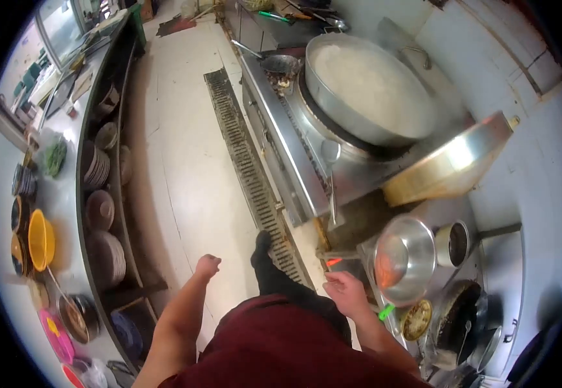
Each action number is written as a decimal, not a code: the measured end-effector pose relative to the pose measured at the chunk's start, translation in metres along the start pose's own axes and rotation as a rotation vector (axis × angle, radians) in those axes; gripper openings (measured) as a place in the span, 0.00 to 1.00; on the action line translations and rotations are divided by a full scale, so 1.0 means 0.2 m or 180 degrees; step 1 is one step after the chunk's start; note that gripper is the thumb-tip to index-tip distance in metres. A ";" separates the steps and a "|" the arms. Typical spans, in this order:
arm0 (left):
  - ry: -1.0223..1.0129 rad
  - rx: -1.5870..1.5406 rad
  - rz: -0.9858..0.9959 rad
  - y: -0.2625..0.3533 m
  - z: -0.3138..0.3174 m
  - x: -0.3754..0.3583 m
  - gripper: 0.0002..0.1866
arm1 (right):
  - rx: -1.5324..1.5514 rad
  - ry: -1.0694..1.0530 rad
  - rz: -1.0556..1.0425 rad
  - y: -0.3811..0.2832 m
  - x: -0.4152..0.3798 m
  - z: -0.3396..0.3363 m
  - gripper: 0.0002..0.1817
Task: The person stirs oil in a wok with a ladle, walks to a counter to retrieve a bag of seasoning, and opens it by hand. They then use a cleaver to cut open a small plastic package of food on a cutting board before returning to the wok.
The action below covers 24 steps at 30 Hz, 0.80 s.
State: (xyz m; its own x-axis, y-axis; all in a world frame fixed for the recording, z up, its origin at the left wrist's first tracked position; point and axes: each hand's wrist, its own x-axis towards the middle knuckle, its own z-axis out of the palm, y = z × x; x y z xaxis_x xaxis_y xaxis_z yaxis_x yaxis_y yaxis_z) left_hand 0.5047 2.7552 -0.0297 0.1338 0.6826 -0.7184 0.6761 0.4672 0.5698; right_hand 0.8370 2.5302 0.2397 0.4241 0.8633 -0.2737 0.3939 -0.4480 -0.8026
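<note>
My left hand [208,266] hangs over the pale floor, its fingers curled in with nothing visible in them. On the other side, my right hand [347,294] is held with loosely bent fingers, slightly apart, and holds nothing I can see. Just beyond it stands a shiny metal bowl [416,252] on the side counter. A green handle [386,312] sticks out close by my right wrist, and something orange-red [334,261] lies just ahead of the fingers.
Steam rises from a large pot [323,84] on the stove. A ladle [331,174] rests at its front edge beside a big tilted metal lid [455,165]. A floor drain grate [248,155] runs along the aisle. Left shelves hold stacked plates [107,258], below a yellow basin [42,239].
</note>
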 end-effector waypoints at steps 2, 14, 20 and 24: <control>-0.0105 -0.0294 0.0024 0.26 -0.01 0.17 0.18 | 0.0227 -0.0044 -0.0165 -0.02 0.30 0.04 0.15; -0.0945 -0.2164 -0.0867 1.24 -0.06 1.36 0.11 | 0.0507 -0.0094 0.0881 -0.45 1.32 -0.07 0.15; -0.1432 -0.2423 -0.1280 1.71 0.27 2.09 0.26 | 0.1292 0.0936 0.2574 -0.50 1.37 0.05 0.14; -0.1915 -0.2842 -0.2475 1.92 0.38 2.37 0.33 | 0.2070 0.1205 0.3107 -0.69 1.50 0.20 0.15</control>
State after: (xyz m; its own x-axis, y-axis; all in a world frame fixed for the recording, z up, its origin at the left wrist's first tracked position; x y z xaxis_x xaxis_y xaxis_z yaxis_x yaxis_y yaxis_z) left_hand 0.8825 3.2152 -0.1815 0.3856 -0.1741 -0.9061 0.0481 0.9845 -0.1687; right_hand 0.8772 2.8599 0.2464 0.5651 0.0615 -0.8227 -0.6539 -0.5747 -0.4921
